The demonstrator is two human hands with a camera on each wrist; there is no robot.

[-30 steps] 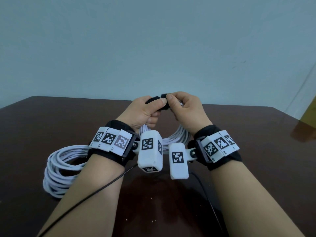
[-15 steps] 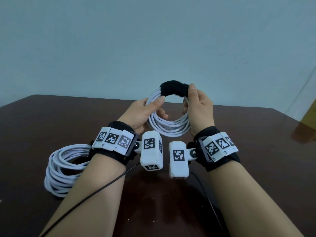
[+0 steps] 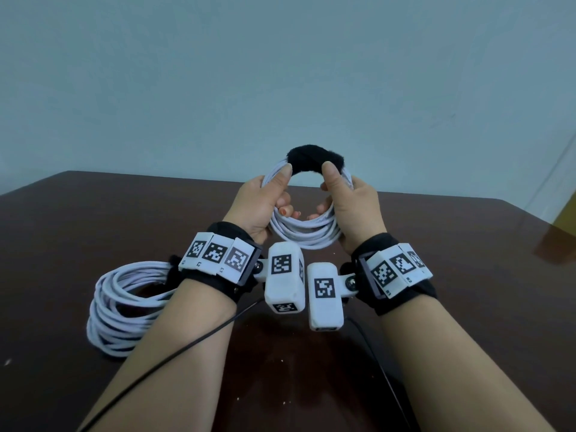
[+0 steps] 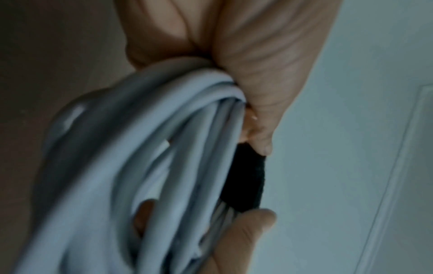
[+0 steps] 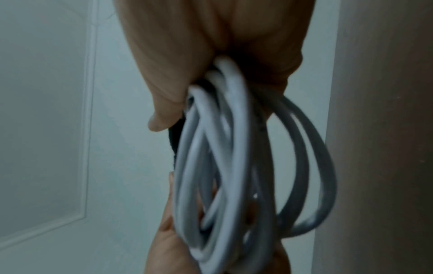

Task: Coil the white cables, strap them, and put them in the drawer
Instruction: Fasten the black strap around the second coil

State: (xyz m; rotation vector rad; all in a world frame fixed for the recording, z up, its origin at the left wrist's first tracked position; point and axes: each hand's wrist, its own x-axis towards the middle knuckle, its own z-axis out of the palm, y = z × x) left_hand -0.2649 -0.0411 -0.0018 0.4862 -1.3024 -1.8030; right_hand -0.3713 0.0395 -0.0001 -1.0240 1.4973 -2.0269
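Note:
A small coil of white cable [image 3: 304, 236] is held upright above the dark table, with a black fuzzy strap [image 3: 313, 159] wrapped round its top. My left hand [image 3: 265, 201] grips the coil's left side, thumb tip beside the strap. My right hand [image 3: 349, 201] grips the right side the same way. The left wrist view shows the cable loops [image 4: 145, 166] and the strap [image 4: 246, 178] between my fingers; the right wrist view shows the loops [image 5: 222, 166] hanging from my fist. A second, larger white coil [image 3: 121, 304] lies on the table at the left, partly behind my left forearm.
The dark brown table [image 3: 467, 307] runs back to a pale blue wall. A thin black wire [image 3: 174, 357] trails from my left wrist across the table. A yellowish object [image 3: 565, 219] shows at the far right edge. No drawer is in view.
The small coil was low between my hands while they pinched the strap at its top. It has been lifted and turned upright, and my hands have moved apart to its two sides.

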